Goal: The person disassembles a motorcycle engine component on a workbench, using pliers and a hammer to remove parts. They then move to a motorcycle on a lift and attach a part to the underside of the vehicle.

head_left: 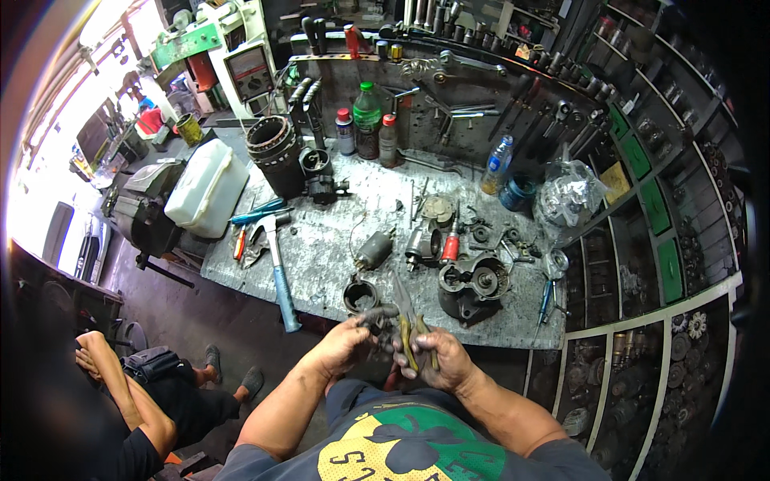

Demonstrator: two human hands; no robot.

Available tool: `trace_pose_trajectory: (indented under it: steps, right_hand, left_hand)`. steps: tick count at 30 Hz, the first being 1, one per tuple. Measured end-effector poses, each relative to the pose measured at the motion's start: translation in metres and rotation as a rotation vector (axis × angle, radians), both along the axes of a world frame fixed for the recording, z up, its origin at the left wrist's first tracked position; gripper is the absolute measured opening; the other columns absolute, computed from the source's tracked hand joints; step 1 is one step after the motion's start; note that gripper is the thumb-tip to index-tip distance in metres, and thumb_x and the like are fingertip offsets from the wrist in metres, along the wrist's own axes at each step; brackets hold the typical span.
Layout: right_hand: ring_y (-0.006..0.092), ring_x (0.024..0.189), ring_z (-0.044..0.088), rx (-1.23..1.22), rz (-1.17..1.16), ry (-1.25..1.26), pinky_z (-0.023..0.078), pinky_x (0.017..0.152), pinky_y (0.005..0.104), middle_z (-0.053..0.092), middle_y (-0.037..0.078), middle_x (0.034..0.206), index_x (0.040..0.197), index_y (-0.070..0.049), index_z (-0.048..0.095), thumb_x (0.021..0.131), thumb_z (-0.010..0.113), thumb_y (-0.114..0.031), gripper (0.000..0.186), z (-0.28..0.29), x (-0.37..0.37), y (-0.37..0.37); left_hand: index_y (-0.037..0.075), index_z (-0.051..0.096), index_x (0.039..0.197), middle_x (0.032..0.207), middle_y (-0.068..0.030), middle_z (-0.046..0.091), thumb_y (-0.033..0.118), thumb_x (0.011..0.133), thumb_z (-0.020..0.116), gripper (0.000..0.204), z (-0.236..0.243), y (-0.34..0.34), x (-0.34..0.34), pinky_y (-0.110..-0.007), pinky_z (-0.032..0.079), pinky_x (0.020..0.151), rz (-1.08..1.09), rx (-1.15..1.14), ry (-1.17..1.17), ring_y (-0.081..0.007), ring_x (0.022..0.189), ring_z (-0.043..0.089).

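My right hand (441, 359) is closed round long-nose pliers (407, 341) with yellow-green handles, their jaws pointing up toward the bench. Beside it, just over the bench's near edge, my left hand (353, 341) is closed; its greasy fingers blend with whatever dark thing they grip, so I cannot name it. A dark round metal cup (361, 295) stands right behind my left hand. Farther back lies a grey motor cylinder (374, 250). Near my right hand sits a cast metal housing (473, 290) with round openings. Behind it are a small metal body (422, 244) and a red-handled screwdriver (451, 245).
A blue-handled hammer (281, 276) overhangs the bench's near edge. A white plastic container (207, 189), a large dark cylinder (277, 152) and a green bottle (366, 120) stand farther back. Shelves with green drawers (668, 268) line the right. A seated person (144, 401) is at lower left.
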State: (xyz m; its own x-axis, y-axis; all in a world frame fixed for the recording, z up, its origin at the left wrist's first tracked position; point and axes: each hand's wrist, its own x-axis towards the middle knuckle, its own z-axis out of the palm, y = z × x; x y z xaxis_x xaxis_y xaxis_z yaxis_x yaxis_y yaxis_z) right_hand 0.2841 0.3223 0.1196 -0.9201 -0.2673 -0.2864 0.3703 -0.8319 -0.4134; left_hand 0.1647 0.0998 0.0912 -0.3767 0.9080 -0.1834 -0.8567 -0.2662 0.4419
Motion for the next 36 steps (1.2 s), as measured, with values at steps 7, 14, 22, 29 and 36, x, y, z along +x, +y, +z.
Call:
trace_pose_trajectory:
  steps: [7,14,22,29,36]
  right_hand:
    - [0.0392,0.118,0.072,-0.109,0.036,-0.236,0.053,0.11,0.0594,0.074,0.024,0.127,0.126,0.004,0.069,0.1,0.053,-0.014,0.036,-0.049,-0.036,0.029]
    - [0.0259,0.108,0.075,0.634,0.031,-0.236,0.064,0.092,0.0428,0.074,0.017,0.121,0.131,0.005,0.066,0.106,0.07,-0.015,0.032,-0.035,-0.006,0.007]
    - [0.0118,0.081,0.061,0.833,-0.011,-0.201,0.053,0.076,0.031,0.073,0.001,0.095,0.117,-0.005,0.076,0.103,0.077,-0.023,0.023,-0.014,-0.011,-0.027]
    - [0.0168,0.083,0.062,1.31,-0.058,0.139,0.054,0.079,0.0367,0.071,0.004,0.092,0.108,0.002,0.072,0.103,0.075,-0.021,0.023,-0.019,-0.035,-0.032]
    - [0.0428,0.109,0.068,1.46,0.0,0.379,0.054,0.097,0.0496,0.068,0.024,0.113,0.111,0.002,0.073,0.105,0.07,-0.03,0.033,-0.004,-0.055,-0.072]
  left_hand:
    - [0.014,0.051,0.159,0.151,-0.0212,0.063,0.053,0.1,0.064,0.071,-0.006,-0.009,0.002,-0.064,0.048,0.113,0.18,-0.243,-0.135,-0.0431,0.138,0.061]
    - [0.01,0.053,0.156,0.157,-0.021,0.058,0.035,0.112,0.055,0.05,-0.005,-0.016,-0.006,-0.059,0.046,0.119,0.402,-0.087,-0.186,-0.0409,0.143,0.057]
    - [0.008,0.06,0.147,0.162,-0.026,0.052,0.02,0.108,0.058,0.041,-0.012,0.01,0.011,-0.055,0.041,0.126,0.524,0.04,-0.121,-0.0417,0.149,0.051]
    - [0.005,0.053,0.145,0.144,-0.0173,0.065,0.012,0.101,0.074,0.049,0.005,-0.007,0.025,-0.041,0.049,0.113,0.431,-0.385,0.344,-0.0261,0.136,0.061]
    - [0.003,0.052,0.137,0.119,-0.0121,0.073,-0.011,0.098,0.059,0.043,0.009,-0.044,0.026,-0.034,0.057,0.094,0.679,-0.632,1.128,-0.017,0.106,0.071]
